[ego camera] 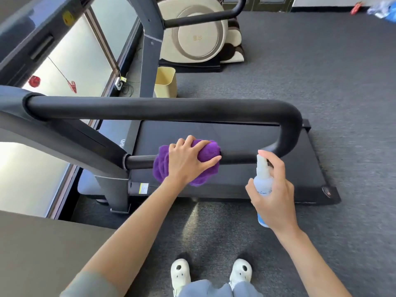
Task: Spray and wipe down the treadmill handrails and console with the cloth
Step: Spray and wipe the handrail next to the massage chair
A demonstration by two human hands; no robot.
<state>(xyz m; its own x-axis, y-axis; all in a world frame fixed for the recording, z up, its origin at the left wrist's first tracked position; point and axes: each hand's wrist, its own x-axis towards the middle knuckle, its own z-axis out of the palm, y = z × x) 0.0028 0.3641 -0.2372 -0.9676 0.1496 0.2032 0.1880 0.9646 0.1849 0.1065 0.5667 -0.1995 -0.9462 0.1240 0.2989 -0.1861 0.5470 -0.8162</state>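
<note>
Left hand [188,160] clamps the purple cloth [184,163] around the lower handrail [235,158], right hand [273,196] grips the spray bottle [263,185], finger on nozzle; risk: mist overshoots onto the belt [235,136] if aimed off.

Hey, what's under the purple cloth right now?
The purple cloth wraps the lower black handrail, gripped by the left hand. The bar shows on both sides; the wrapped stretch is hidden.
</note>
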